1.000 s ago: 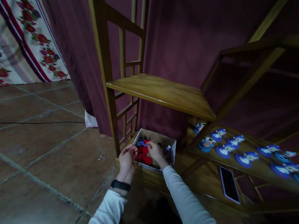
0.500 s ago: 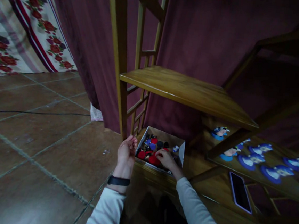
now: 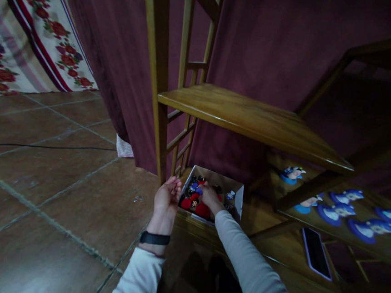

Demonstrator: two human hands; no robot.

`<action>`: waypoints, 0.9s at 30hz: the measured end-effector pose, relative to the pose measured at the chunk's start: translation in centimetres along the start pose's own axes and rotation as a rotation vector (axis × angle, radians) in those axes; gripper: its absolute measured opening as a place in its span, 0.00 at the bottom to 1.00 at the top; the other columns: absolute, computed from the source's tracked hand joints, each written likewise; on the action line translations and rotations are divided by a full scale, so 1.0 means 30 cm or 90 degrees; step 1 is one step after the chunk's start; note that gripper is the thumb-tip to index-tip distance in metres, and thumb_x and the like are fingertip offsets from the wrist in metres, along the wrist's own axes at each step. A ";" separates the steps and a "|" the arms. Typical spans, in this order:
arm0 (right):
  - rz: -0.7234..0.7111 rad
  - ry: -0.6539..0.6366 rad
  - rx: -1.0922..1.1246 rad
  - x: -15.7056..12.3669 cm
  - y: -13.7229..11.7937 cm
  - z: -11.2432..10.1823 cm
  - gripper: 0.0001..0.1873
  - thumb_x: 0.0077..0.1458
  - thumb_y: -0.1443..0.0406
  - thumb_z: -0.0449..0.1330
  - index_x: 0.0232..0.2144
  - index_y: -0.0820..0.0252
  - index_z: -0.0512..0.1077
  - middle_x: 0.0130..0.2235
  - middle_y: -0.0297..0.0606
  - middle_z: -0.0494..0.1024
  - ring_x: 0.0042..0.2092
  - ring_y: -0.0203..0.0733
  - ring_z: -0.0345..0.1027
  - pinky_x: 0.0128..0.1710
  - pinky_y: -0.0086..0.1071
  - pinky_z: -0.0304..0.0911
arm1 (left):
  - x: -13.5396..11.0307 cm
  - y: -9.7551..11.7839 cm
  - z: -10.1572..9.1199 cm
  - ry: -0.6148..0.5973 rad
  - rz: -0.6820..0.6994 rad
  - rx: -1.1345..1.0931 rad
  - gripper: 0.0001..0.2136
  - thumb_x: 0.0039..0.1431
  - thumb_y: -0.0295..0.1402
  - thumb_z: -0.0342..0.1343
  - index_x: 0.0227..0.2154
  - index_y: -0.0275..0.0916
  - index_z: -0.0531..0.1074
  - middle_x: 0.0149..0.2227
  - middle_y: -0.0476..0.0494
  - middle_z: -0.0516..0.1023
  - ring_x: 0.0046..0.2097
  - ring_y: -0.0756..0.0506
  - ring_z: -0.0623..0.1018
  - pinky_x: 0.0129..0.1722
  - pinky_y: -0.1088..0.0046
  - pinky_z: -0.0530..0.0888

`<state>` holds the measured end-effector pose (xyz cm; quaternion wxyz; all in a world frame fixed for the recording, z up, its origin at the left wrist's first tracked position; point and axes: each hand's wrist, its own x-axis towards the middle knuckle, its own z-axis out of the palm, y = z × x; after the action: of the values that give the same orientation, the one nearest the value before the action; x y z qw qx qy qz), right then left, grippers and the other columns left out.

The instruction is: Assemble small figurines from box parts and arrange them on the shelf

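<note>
A shallow cardboard box (image 3: pixel 236 186) sits on the lowest shelf, holding several small figurines with red, blue and black parts. My right hand (image 3: pixel 210 197) reaches down into it, fingers bent together at a blue piece near the box's middle; what they pinch, if anything, is hidden. Just outside the box's left wall is my left hand (image 3: pixel 166 195), palm turned up and fingers loosely curled, with nothing visible in it. A dark band circles the left wrist. Round red pieces (image 3: pixel 202 210) lie in the box just below my right hand.
Above the box juts a wooden shelf board (image 3: pixel 253 117), joined to an upright post (image 3: pixel 158 84) on the left. Blue-based figurines (image 3: pixel 336 212) stand on a shelf at right, near a phone (image 3: pixel 316 254). A dark cable (image 3: pixel 45 147) crosses the tiled floor.
My right hand has moved left and farther back inside the box, from the red pieces toward the blue one. My left hand has stayed almost still. The view has shifted slightly.
</note>
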<state>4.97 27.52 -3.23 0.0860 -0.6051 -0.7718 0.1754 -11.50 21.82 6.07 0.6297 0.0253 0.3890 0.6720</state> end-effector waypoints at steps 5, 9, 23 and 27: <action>0.025 0.036 0.059 -0.008 0.005 -0.028 0.19 0.40 0.69 0.62 0.39 0.61 0.69 0.49 0.46 0.67 0.51 0.48 0.59 0.51 0.37 0.51 | 0.013 -0.022 0.001 -0.002 -0.040 0.016 0.09 0.49 0.17 0.49 0.31 0.34 0.69 0.25 0.46 0.73 0.26 0.55 0.74 0.22 0.85 0.70; 0.098 0.082 0.477 -0.052 0.024 -0.066 0.16 0.43 0.63 0.61 0.37 0.60 0.70 0.42 0.41 0.73 0.45 0.44 0.65 0.47 0.37 0.58 | 0.021 -0.057 0.001 -0.010 -0.080 0.088 0.08 0.47 0.19 0.51 0.30 0.34 0.70 0.26 0.45 0.74 0.28 0.54 0.74 0.26 0.82 0.70; 0.104 -0.160 0.891 -0.121 -0.034 -0.158 0.17 0.51 0.55 0.53 0.33 0.64 0.69 0.27 0.39 0.75 0.27 0.35 0.69 0.31 0.33 0.67 | 0.001 -0.165 0.034 -0.069 0.024 0.265 0.05 0.42 0.23 0.59 0.25 0.34 0.71 0.22 0.49 0.72 0.23 0.53 0.72 0.22 0.80 0.69; 0.194 0.083 0.616 0.016 0.006 -0.090 0.09 0.51 0.63 0.52 0.31 0.61 0.70 0.27 0.34 0.73 0.25 0.33 0.65 0.28 0.31 0.65 | 0.023 -0.094 0.027 0.026 0.034 0.135 0.05 0.47 0.19 0.53 0.26 0.33 0.68 0.24 0.45 0.73 0.27 0.49 0.76 0.25 0.74 0.74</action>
<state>5.94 28.49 -0.84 0.3779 -0.6115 -0.4979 0.4851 -8.87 22.54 4.76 0.5971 0.0886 0.4699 0.6440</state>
